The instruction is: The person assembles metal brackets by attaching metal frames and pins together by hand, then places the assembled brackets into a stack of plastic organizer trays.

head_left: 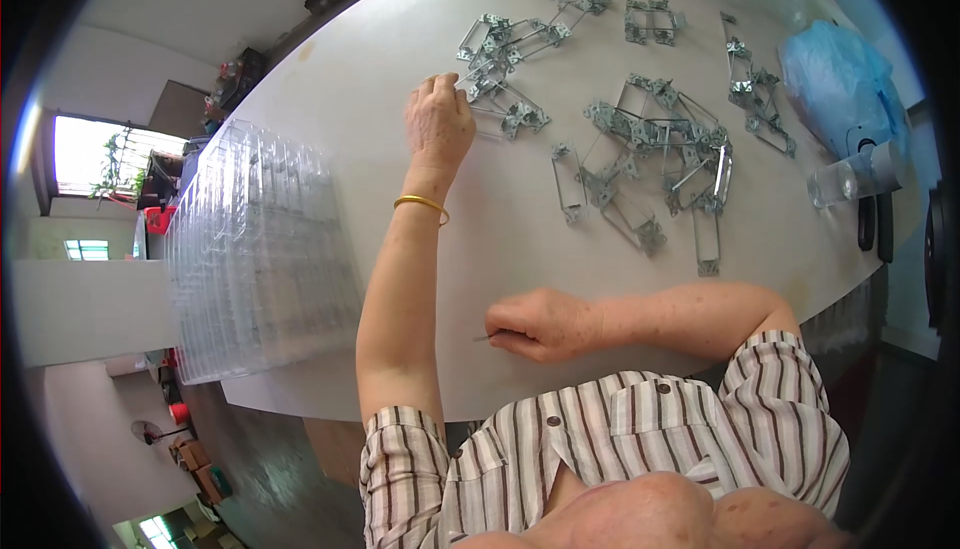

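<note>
My left hand (pixel 440 121) reaches out to the left edge of a pile of galvanized metal bracket frames (pixel 500 59). Its fingers are curled together beside the wire rods, and the fingertips are partly hidden, so what they grip cannot be made out. Close to my body, my right hand (pixel 540 324) is closed, palm side down, near the table's front. A thin, dark metal piece (pixel 481 338) sticks out to the left of its fingers; the rest is covered by the hand. A second tangle of bracket frames (pixel 660 139) lies to the right of my left hand.
Stacked clear plastic trays (pixel 255 249) stand along the left side of the white table (pixel 420 359). Toward the right are a blue plastic bag (pixel 840 79), a clear bottle (pixel 845 181) lying tilted, and more frames (pixel 755 89). A small separate frame (pixel 652 22) lies at the back.
</note>
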{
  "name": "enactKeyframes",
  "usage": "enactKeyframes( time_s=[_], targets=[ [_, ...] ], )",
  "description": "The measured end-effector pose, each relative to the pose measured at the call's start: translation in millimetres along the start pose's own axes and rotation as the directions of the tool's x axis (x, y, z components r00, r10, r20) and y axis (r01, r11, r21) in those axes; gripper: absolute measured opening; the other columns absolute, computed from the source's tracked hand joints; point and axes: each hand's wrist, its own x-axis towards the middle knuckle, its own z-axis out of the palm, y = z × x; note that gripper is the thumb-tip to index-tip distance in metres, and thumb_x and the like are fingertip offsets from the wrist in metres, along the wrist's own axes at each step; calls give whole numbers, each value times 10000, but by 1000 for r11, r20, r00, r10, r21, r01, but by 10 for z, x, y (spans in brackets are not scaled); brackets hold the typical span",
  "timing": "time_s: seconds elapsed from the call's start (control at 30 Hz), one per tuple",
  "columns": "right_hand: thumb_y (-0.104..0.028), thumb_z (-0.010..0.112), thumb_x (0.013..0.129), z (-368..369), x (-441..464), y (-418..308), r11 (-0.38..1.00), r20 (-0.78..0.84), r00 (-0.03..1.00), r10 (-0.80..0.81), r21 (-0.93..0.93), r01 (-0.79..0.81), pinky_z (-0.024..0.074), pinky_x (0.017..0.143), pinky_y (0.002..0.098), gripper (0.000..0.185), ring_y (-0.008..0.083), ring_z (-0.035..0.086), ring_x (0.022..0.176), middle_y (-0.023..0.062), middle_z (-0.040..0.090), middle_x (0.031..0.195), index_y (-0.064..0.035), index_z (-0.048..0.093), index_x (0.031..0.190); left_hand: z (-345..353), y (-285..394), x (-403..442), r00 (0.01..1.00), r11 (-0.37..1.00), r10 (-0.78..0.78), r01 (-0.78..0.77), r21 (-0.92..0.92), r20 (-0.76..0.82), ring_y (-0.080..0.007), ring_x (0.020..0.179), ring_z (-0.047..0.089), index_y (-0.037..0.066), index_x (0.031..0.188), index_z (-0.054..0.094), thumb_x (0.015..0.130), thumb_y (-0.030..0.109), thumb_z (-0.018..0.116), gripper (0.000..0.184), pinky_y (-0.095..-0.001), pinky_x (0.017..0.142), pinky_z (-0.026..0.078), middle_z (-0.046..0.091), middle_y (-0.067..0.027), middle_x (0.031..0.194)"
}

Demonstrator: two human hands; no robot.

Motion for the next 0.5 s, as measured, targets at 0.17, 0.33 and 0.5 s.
enactKeyframes(
  time_s=[0.17, 0.33, 0.5],
  targets=[
    [-120, 643, 974, -3, -30, 14, 999, 1, 1000, 23, 29, -23, 528, 729, 472, 99, 389, 666, 826, 168, 659, 909, -44, 591, 1010, 107, -51, 122, 990, 999, -45, 47, -13, 130, -332, 1035, 667, 55, 1076, 716, 970, 119, 630, 151, -439, 912, 516, 720, -136, 1073],
    [-129, 643, 986, 15, -23, 5, 999, 8, 1000, 25, 23, -25, 523, 717, 472, 105, 389, 662, 811, 168, 656, 904, -45, 595, 1027, -118, 107, 44, 973, 985, -87, 117, -129, 212, -314, 983, 657, 66, 974, 712, 939, 91, 661, 67, -452, 897, 489, 700, -118, 963],
    [-148, 631, 992, 0, -27, 18, 998, 48, 997, 52, 33, -54, 516, 725, 489, 114, 401, 663, 836, 170, 663, 922, -50, 593, 1034, -372, 345, -150, 991, 972, 132, -134, -193, -24, -323, 964, 645, 63, 945, 678, 915, 32, 686, 44, -447, 876, 489, 683, -115, 1000]
  ],
)
